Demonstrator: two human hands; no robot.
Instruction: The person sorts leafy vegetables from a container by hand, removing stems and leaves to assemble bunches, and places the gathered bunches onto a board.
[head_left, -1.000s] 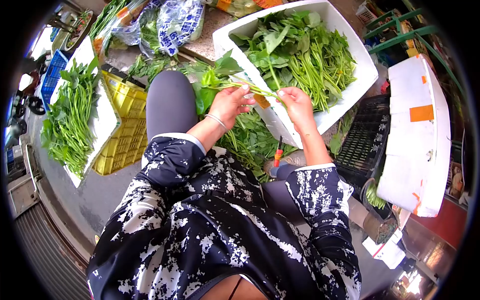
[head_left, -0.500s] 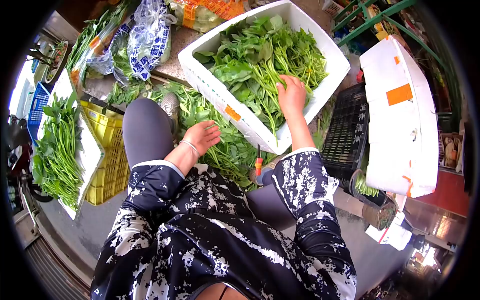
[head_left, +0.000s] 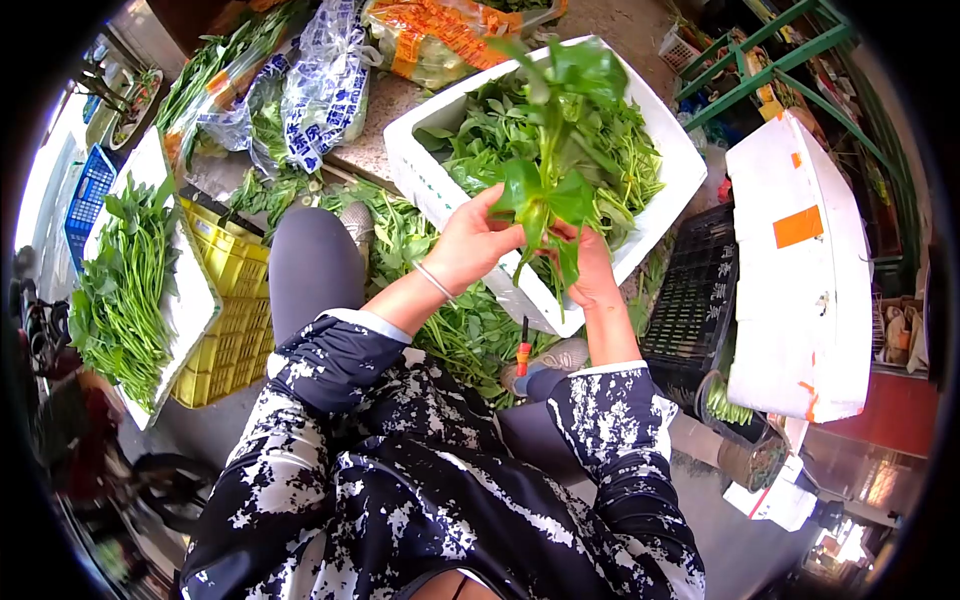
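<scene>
My right hand (head_left: 594,272) grips a few stalks of leafy greens (head_left: 548,200), raised over the near edge of a white foam box (head_left: 425,180). My left hand (head_left: 468,245) meets it from the left, thumb and fingers closed on the lower leaves of the same stalks. Leaves hide some of the fingertips. More loose greens (head_left: 632,150) fill the foam box. Beneath my hands, trimmed greens (head_left: 455,335) lie strewn on the ground between my legs. A tool with a red-orange handle (head_left: 524,352) stands near my right shoe.
On the left, bundled greens (head_left: 125,290) lie on a white foam lid (head_left: 195,290) over a yellow crate (head_left: 225,350). Plastic bags of vegetables (head_left: 325,90) sit at the back. A black crate (head_left: 690,290) and a white foam block (head_left: 800,270) stand at right.
My right hand has lifted stalks from the foam box and drawn them nearer. My left hand, open before, has moved up and right and closed on their leaves.
</scene>
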